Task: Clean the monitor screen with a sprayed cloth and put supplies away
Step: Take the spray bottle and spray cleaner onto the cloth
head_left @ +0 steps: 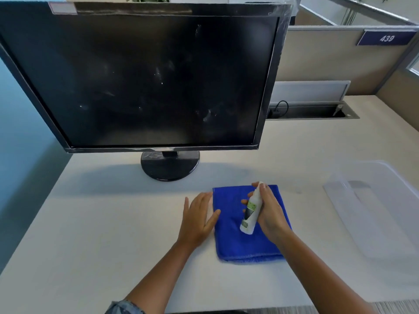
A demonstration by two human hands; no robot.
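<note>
One: Both hands, status?
Two: Left hand (198,219) spread flat on the tabletop (102,223), lower centre of the frame, thumb touching the left edge of the blue cloth (235,245). Right hand (272,214) curled round the spray bottle (251,209), one finger up at the nozzle end, bottle tilted over the cloth.
One: Cloth position?
Two: Folded, flat on the tabletop, lower centre-right, below the monitor stand.
One: Step in hand?
Two: By judgement, wetting the cloth. Mist or damp patch: cannot tell. Monitor screen (147,82), upper left, streaked and smudged; wiping not yet begun.
One: Next move?
Two: Probably press the nozzle, spray aimed down at the cloth and away from the screen. Hold the cloth edge steady with the left hand. After that, set the bottle down, take up the cloth, wipe across the smudges. Leave the clear plastic container (371,200), right of the frame, well apart from the cloth, for stowing both supplies at the end.
</note>
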